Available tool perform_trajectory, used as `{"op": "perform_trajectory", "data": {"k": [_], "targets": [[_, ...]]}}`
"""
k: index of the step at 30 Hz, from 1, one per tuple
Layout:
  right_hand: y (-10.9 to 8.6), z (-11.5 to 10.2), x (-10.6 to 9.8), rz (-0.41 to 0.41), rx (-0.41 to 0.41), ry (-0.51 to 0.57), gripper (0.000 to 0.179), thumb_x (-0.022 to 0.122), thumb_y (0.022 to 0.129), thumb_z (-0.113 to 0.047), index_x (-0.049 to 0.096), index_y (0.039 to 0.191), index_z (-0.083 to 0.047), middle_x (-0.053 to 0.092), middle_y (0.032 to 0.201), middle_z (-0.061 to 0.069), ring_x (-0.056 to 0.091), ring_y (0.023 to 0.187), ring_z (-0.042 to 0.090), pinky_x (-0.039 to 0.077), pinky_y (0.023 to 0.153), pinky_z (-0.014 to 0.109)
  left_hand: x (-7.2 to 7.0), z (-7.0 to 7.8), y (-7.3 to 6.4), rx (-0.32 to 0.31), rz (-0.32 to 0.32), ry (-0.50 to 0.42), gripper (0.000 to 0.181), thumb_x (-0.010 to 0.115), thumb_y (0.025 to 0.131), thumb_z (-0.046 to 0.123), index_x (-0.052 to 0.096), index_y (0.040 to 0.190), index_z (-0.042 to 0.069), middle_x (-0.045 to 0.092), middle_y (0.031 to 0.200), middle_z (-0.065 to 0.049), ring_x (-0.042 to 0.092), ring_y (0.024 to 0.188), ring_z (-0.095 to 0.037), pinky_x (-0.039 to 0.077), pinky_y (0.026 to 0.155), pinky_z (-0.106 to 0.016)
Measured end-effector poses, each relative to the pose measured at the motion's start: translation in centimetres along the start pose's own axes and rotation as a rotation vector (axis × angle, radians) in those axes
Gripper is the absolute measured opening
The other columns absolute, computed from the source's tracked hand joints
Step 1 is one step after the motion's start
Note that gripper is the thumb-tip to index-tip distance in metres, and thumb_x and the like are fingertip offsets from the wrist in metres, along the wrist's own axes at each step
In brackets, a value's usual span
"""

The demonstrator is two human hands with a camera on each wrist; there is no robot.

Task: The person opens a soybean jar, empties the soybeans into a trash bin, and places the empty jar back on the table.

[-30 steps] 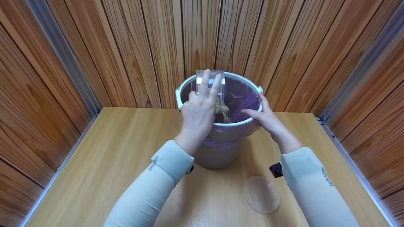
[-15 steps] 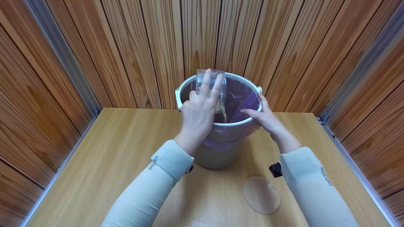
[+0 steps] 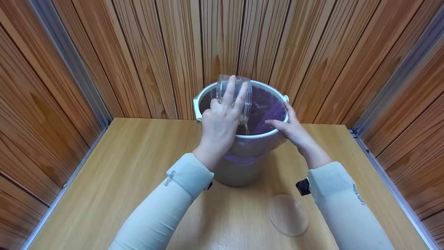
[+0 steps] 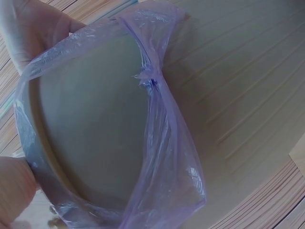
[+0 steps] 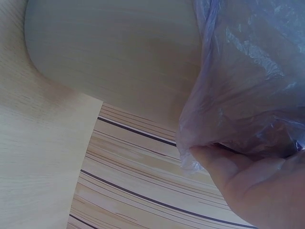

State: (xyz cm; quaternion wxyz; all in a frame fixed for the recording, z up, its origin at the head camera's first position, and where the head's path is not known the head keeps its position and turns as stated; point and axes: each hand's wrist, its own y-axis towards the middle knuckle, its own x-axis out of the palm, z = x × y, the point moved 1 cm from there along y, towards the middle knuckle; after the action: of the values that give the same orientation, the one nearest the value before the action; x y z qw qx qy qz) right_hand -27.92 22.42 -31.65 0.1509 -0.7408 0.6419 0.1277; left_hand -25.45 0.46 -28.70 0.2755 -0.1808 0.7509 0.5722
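Observation:
My left hand (image 3: 220,121) grips a clear plastic jar (image 3: 222,88), two fingers stretched along its side. The jar is tipped mouth-down inside the bin's opening, and a thin trickle of pale brown bits (image 3: 246,129) drops from it. The grey bin (image 3: 239,175) has a white rim and a thin purple bag (image 3: 272,116) lining it, folded over outside. On the right, my right hand (image 3: 296,130) holds the rim and bag, thumb inside and fingers outside. A bunched knot of the bag (image 4: 151,78) shows in the left wrist view. The jar's mouth is partly hidden by the left hand.
A clear round lid (image 3: 288,215) lies flat on the wooden table (image 3: 138,166), in front of the bin and to the right. Wood-panelled walls (image 3: 180,52) stand behind and at both sides, with metal strips at the corners.
The jar has tilted further and shifted slightly right. The heap of brown bits at its mouth has dwindled to a thin trickle. My right hand has stayed in place on the rim.

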Motion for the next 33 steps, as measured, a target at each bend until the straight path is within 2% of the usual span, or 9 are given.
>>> {"op": "perform_trajectory", "data": {"k": [19,22,28,33], "targets": [[-0.15,-0.11,0.40,0.008,0.008,0.007,0.099,0.061,0.093,-0.036,-0.012,0.158,-0.022,-0.002,0.166,0.016,0.003,0.152,0.039,0.006,0.119,0.066,-0.37,-0.14,-0.20,0.066,-0.009,0.032,0.073,0.060,0.092,0.000,0.033,0.153,0.028,0.034,0.159,-0.004,0.057,0.072,-0.018,0.050,0.049,-0.024],[-0.26,-0.19,0.40,0.006,0.004,0.011,0.099,0.061,0.093,-0.037,-0.011,0.158,-0.022,-0.001,0.166,0.016,0.004,0.152,0.039,0.007,0.119,0.066,-0.32,-0.19,-0.18,0.081,0.008,0.034,0.072,0.060,0.092,0.001,0.034,0.153,0.028,0.034,0.159,-0.004,0.057,0.073,-0.018,0.050,0.049,-0.023],[-0.41,-0.24,0.43,0.009,0.001,0.024,0.099,0.062,0.093,-0.038,-0.011,0.158,-0.022,0.000,0.166,0.016,0.005,0.152,0.038,0.007,0.120,0.065,0.00,-0.36,-0.19,0.138,0.079,0.007,0.067,0.059,0.092,0.002,0.039,0.150,0.028,0.038,0.156,-0.003,0.057,0.069,-0.017,0.048,0.046,-0.022],[-0.44,-0.22,0.50,0.008,0.004,0.016,0.100,0.062,0.093,-0.039,-0.012,0.158,-0.022,0.000,0.166,0.016,0.006,0.152,0.039,0.008,0.119,0.065,-0.02,-0.44,-0.21,0.159,0.066,0.010,0.069,0.059,0.091,0.001,0.039,0.151,0.028,0.037,0.157,-0.003,0.056,0.069,-0.017,0.048,0.046,-0.022]]}}
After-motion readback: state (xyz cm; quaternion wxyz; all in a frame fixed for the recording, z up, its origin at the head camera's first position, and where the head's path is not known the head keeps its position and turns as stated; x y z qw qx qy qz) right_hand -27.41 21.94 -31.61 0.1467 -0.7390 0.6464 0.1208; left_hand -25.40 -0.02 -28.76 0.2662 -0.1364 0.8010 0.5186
